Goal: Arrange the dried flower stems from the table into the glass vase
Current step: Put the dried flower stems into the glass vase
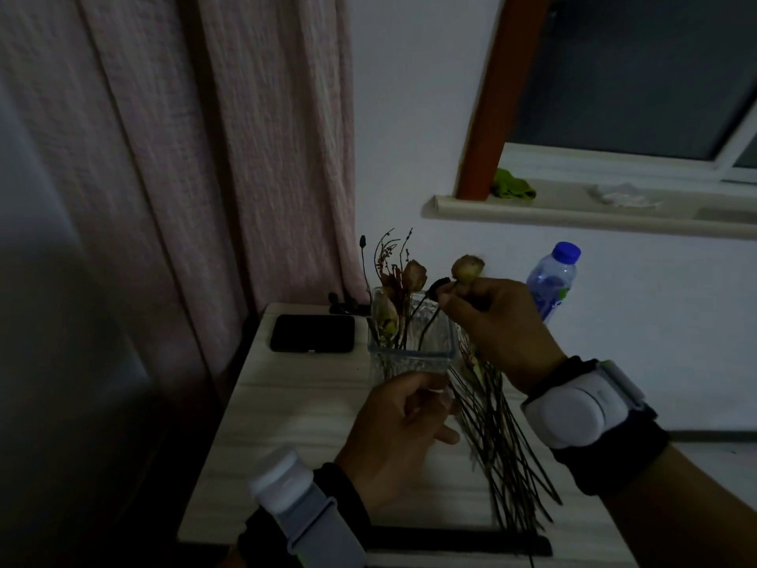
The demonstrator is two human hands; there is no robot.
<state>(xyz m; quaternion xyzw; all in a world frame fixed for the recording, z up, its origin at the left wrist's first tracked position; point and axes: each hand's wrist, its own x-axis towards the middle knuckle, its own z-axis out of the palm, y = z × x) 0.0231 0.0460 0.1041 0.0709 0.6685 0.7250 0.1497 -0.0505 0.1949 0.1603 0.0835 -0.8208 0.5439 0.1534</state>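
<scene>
A dark phone (312, 333) lies flat on the table (286, 407) at the left of the middle. Just right of it stands the glass vase (411, 342) with a few dried flowers in it. Your left hand (399, 436), low in the middle, has its fingers curled by the vase's near side; you can't tell if it holds anything. Your right hand (497, 321) pinches a dried flower stem (467, 269) above the vase's right edge. More stems (499, 444) lie on the table below that hand. A water bottle (553, 280) stands at the right.
</scene>
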